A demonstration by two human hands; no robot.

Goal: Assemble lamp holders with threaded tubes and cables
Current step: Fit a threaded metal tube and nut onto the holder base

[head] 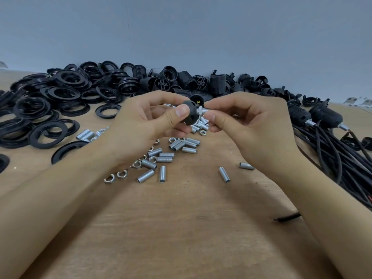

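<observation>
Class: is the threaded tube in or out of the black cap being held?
In: the threaded tube pokes out of the black cap, a nut against it.

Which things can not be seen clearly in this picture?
- Head view: the tube is mostly covered by the right hand.
- The holder cap is partly hidden by the left hand.
- The cables run off the right edge.

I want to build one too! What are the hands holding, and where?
Left hand grips the black lamp holder cap by its body; right hand pinches the threaded tube sticking out.
</observation>
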